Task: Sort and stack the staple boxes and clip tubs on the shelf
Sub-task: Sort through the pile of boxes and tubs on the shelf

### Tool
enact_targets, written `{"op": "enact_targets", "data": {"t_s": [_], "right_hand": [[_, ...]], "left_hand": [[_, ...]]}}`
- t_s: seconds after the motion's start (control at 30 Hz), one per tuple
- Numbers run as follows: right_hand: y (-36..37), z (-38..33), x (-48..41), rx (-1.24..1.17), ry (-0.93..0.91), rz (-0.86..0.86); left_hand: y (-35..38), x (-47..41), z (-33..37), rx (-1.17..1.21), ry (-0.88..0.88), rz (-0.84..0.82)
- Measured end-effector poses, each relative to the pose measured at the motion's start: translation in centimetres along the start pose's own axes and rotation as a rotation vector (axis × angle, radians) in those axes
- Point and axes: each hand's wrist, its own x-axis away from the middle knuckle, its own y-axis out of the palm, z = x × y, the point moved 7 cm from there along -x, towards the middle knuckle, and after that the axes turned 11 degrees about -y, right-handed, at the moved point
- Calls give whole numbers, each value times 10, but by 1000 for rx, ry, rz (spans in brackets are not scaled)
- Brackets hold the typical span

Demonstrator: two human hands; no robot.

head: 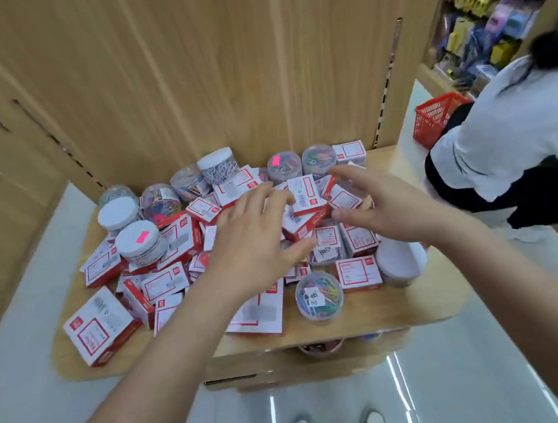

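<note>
Both hands are over the heap, fingers spread and relaxed, nothing gripped. Left hand and right hand flank a tilted staple box on top of the pile. Fingertips are close to it, but I can't tell if they touch. Boxes and tubs lie jumbled on the wooden shelf, tubs mostly at the back and left. A tub of coloured clips sits near the front edge, and a white-lidded tub is just beside my right wrist. A red basket is far right, next to another person.
</note>
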Motion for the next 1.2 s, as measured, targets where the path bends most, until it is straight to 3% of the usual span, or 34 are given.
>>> {"op": "enact_targets", "data": {"t_s": [0.2, 0.4, 0.53, 0.7, 0.93, 1.1, 1.2], "right_hand": [[14, -11, -29, -126, -25, -121], [13, -9, -38, -196, 45, -35], [13, -12, -33, -289, 2, 14], [20, -9, -28, -402, -9, -52], [16, -7, -25, -348, -78, -39], [13, -3, -28, -452, -29, 21], [12, 1, -32, -495, -19, 77]], "left_hand": [[13, -24, 10, -150, -10, -5], [10, -27, 2, 137, 24, 117], [11, -27, 0, 266, 127, 108], [10, -26, 2, 144, 217, 142], [14, -14, 3, -102, 154, 121], [8, -17, -4, 21, 159, 113], [-6, -14, -10, 147, 178, 195]]}}
